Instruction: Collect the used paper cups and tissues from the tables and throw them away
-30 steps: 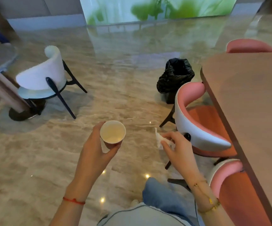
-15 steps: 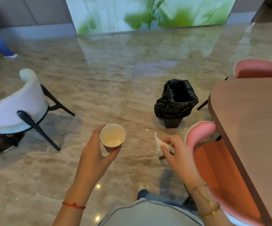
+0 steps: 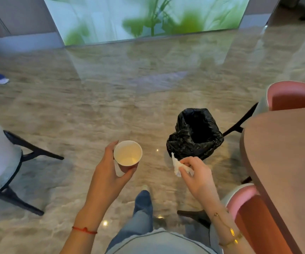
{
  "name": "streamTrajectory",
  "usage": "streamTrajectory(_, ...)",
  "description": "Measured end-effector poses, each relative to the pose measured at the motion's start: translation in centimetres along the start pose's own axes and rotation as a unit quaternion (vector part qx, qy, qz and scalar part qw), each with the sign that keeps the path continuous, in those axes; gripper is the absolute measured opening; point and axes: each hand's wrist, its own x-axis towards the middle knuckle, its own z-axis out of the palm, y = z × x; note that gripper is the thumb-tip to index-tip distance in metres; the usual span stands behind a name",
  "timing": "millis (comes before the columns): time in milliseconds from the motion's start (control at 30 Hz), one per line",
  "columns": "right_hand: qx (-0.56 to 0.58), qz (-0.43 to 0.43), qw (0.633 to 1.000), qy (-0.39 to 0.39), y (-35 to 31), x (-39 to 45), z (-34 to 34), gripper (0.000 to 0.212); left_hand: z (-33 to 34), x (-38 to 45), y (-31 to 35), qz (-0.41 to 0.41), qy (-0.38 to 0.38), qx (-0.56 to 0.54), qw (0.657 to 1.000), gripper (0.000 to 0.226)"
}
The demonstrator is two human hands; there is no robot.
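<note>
Head view: left hand (image 3: pixel 109 177) is gripping a paper cup (image 3: pixel 127 153), fingers curled around it; right hand (image 3: pixel 196 176) is pinching a white tissue (image 3: pixel 176 165). Black-lined bin (image 3: pixel 195 134) is standing at 1 o'clock on polished marble floor (image 3: pixel 111 99), beside a wooden table (image 3: pixel 285 153).

Polished marble-look floor (image 3: pixel 85 110). Black-lined bin (image 3: pixel 195 134) standing directly on it, just beyond the tissue grip; dark chair legs (image 3: pixel 32 153) left of the cup grip. Bin contents apparently indiscernible.
</note>
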Motion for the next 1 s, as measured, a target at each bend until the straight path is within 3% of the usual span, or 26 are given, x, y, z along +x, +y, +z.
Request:
streamTrajectory(200, 0.004, 0.006, 0.996, 0.088, 0.8, 10.9, -0.1, 0.01, 3.3, 14.7, -0.3, 0.055, -0.073, 0.007, 0.996, 0.074)
streamTrajectory(467, 0.016, 0.117, 0.982, 0.148, 4.1, 22.0, -1.2, 0.011, 10.6, 31.4, 1.8, 0.12, -0.163, 0.019, 0.979, 0.074)
streamTrajectory(700, 0.009, 0.211, 0.967, 0.142, 11.0, 29.4, -2.4, 0.01, 22.1, 41.5, 3.8, 0.134, -0.265, -0.002, 0.955, 0.07)
streamTrajectory(1000, -0.009, 0.277, 0.956, 0.099, 20.6, 39.9, -5.1, 0.011, 35.8, 50.6, 6.6, 0.088, -0.304, 0.011, 0.948, 0.076)
